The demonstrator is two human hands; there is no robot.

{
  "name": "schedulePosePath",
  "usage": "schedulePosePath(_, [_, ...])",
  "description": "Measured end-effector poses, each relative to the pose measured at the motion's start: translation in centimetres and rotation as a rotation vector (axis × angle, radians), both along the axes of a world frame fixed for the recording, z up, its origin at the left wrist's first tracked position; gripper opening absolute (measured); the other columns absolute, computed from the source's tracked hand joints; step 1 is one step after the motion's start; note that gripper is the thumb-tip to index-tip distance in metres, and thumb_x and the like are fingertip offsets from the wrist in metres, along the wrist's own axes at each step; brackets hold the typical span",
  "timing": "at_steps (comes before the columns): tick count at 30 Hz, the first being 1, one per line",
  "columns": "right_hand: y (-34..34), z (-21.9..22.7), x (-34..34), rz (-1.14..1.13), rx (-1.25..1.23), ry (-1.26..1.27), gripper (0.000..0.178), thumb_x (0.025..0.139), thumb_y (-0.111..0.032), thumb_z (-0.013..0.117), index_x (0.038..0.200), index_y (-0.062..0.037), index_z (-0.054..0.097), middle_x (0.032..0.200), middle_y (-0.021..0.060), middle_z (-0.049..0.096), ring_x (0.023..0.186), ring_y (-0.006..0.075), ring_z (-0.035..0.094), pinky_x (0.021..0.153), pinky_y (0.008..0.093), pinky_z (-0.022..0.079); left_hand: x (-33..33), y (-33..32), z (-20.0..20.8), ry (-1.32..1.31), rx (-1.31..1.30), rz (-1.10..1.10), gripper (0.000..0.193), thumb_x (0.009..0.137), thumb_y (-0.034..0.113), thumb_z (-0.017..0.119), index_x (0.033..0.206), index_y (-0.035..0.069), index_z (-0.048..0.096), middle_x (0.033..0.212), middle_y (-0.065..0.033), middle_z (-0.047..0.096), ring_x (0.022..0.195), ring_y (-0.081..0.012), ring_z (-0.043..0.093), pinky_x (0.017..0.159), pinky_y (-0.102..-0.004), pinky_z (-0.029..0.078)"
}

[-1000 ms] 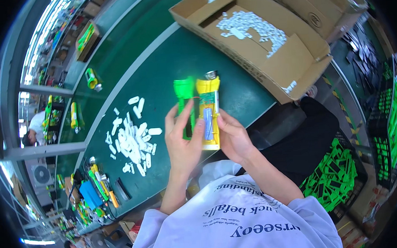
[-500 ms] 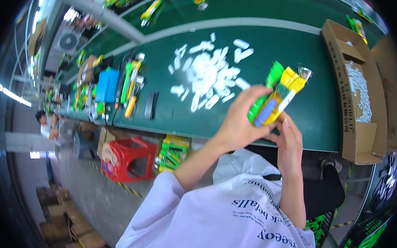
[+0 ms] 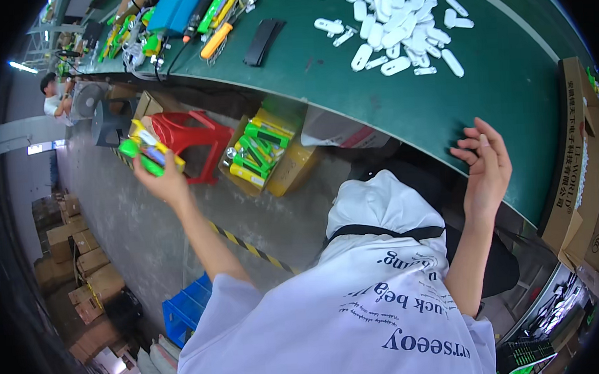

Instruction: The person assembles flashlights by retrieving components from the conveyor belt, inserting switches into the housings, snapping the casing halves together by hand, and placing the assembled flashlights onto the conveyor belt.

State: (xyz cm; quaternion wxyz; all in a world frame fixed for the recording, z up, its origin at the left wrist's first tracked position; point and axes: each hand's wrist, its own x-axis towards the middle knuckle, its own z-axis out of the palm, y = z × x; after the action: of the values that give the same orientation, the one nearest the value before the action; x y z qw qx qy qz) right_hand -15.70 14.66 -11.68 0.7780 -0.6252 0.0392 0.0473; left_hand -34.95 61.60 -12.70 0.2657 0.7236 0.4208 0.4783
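Note:
My left hand [image 3: 164,184] is stretched out to the left, beyond the table edge and above the floor. Its fingers are closed on a pair of yellow and green tube-shaped devices [image 3: 150,156], seen pressed side by side. My right hand [image 3: 486,170] hovers at the front edge of the green table [image 3: 349,106], fingers loosely bent and apart, with nothing in it. On the table beyond lies a heap of white oval plastic pieces [image 3: 399,22]. Under the table, an open cardboard box [image 3: 288,168] contains several similar green and yellow devices.
A red plastic stool [image 3: 202,134] stands beside the box. Black strips [image 3: 263,43], an orange-handled tool [image 3: 216,41] and a blue bin [image 3: 176,12] lie along the table. A long carton [image 3: 570,173] borders its right end. A blue crate [image 3: 184,311] sits on the floor; a person [image 3: 57,103] is far left.
My left hand has swung from over the table to the far left with the devices. My right hand has come away from them and moved right. The view has turned downward.

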Motion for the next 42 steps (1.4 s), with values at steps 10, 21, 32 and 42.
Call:
schedulePosePath(10, [0.0, -1.5, -0.5, -0.018, -0.185, -0.089, 0.028, 0.098, -0.006, 0.050, 0.121, 0.0083, 0.058, 0.106, 0.0148, 0.064, 0.084, 0.0149, 0.064, 0.076, 0.0297, 0.057, -6.3, 3.4, -26.8, 0.345, -0.392, 0.219, 0.071, 0.069, 0.017, 0.081, 0.132, 0.003, 0.052, 0.126, -0.0203, 0.058, 0.117, -0.0329, 0.056, 0.100, -0.0402, 0.043])
schedulePosePath(21, [0.8, -2.1, -0.8, -0.129, -0.409, -0.150, 0.023, 0.097, -0.002, 0.051, 0.113, 0.0088, 0.062, 0.100, 0.0175, 0.066, 0.078, 0.0143, 0.063, 0.067, 0.0243, 0.056, -10.5, 2.7, -37.6, 0.676, -0.547, 0.030, 0.097, 0.070, 0.015, 0.083, 0.150, 0.004, 0.029, 0.142, -0.0255, 0.038, 0.131, -0.0397, 0.039, 0.110, -0.0439, 0.033])
schedulePosePath(32, [1.1, -1.7, -0.5, -0.134, -0.444, -0.202, 0.020, 0.097, -0.002, 0.052, 0.111, 0.0075, 0.063, 0.099, 0.0164, 0.066, 0.077, 0.0147, 0.063, 0.065, 0.0251, 0.056, -11.6, 4.8, -34.1, 0.622, -0.473, 0.132, 0.077, 0.072, 0.003, 0.073, 0.142, 0.000, 0.041, 0.141, -0.0233, 0.048, 0.131, -0.0337, 0.047, 0.110, -0.0393, 0.035])
schedulePosePath(42, [-1.2, -0.3, -1.0, 0.069, -0.301, -0.107, 0.017, 0.091, -0.003, 0.059, 0.107, -0.0009, 0.064, 0.088, 0.0062, 0.069, 0.074, 0.0120, 0.064, 0.067, 0.0257, 0.051, 1.3, 12.6, -11.6, 0.196, 0.264, 0.167, 0.046, 0.087, 0.003, 0.063, 0.130, -0.007, 0.050, 0.125, -0.0245, 0.059, 0.115, -0.0323, 0.059, 0.097, -0.0404, 0.050])
